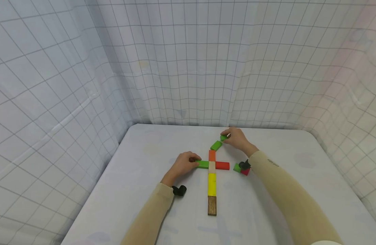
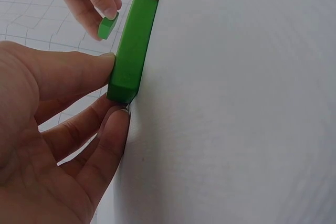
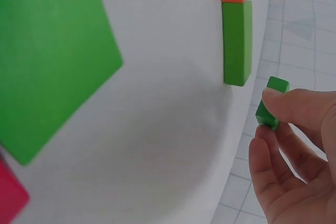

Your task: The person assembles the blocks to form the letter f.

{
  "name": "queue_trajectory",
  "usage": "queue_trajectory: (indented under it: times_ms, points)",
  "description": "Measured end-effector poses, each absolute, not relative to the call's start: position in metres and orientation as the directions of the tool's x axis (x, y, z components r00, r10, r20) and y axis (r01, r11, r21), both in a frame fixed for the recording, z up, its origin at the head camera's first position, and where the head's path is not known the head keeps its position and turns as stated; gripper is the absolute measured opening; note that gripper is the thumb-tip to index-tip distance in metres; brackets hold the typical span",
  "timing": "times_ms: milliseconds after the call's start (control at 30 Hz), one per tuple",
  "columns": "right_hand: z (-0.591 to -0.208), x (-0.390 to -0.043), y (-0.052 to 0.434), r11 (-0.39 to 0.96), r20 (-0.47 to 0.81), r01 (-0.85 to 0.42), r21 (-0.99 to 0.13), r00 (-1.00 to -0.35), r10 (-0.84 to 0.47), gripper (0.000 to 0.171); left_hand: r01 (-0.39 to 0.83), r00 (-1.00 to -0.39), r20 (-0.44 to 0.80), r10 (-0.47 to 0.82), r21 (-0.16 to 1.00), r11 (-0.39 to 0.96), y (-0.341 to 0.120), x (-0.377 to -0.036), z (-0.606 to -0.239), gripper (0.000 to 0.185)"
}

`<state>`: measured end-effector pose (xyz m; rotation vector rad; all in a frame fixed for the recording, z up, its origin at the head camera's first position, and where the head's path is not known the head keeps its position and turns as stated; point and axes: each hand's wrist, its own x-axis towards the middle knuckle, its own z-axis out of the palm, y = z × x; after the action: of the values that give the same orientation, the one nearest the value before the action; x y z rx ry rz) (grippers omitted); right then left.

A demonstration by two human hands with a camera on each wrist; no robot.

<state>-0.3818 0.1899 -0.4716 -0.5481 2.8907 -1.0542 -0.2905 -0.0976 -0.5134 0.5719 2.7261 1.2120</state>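
On the white table lies a cross of wooden blocks. My left hand (image 1: 182, 163) pinches the outer end of its long green block (image 2: 132, 45) between thumb and fingers. At the far side, my right hand (image 1: 236, 137) pinches a small green block (image 3: 272, 103) between thumb and fingertips. Just beyond the cross's top, another green block (image 1: 216, 145) slants up to the right, its lower end by the orange block (image 1: 212, 155). A pale wood block (image 1: 212, 167) forms the centre, with a red block (image 1: 222, 165) on its right. Below run yellow (image 1: 212, 184) and dark brown (image 1: 212, 205) blocks.
Under my right wrist lie a loose green block (image 1: 237, 167) and a crimson block (image 1: 245, 172), side by side. Black wrist cameras (image 1: 179, 190) hang close to the tabletop. White gridded curtains (image 1: 182, 68) surround the table at the back and sides.
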Motion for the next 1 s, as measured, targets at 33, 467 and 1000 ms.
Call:
queue_trajectory:
  times_ms: [33, 467, 1000]
  points:
    - [-0.474, -0.383, 0.191, 0.714, 0.102, -0.312, -0.626, -0.941, -0.322, 0.038, 0.296, -0.924, 0.058, 0.378, 0.734, 0.611, -0.097, -0.291, -0.513, 0.017]
    - [-0.49, -0.386, 0.199, 0.763, 0.017, -0.21, -0.612, -0.967, -0.252, 0.037, 0.304, -0.922, 0.066, 0.38, 0.731, 0.611, -0.096, -0.291, -0.514, 0.018]
    - [-0.497, -0.389, 0.196, 0.767, -0.007, -0.194, -0.611, -0.968, -0.251, 0.038, 0.304, -0.922, 0.065, 0.382, 0.732, 0.61, -0.098, -0.291, -0.514, 0.018]
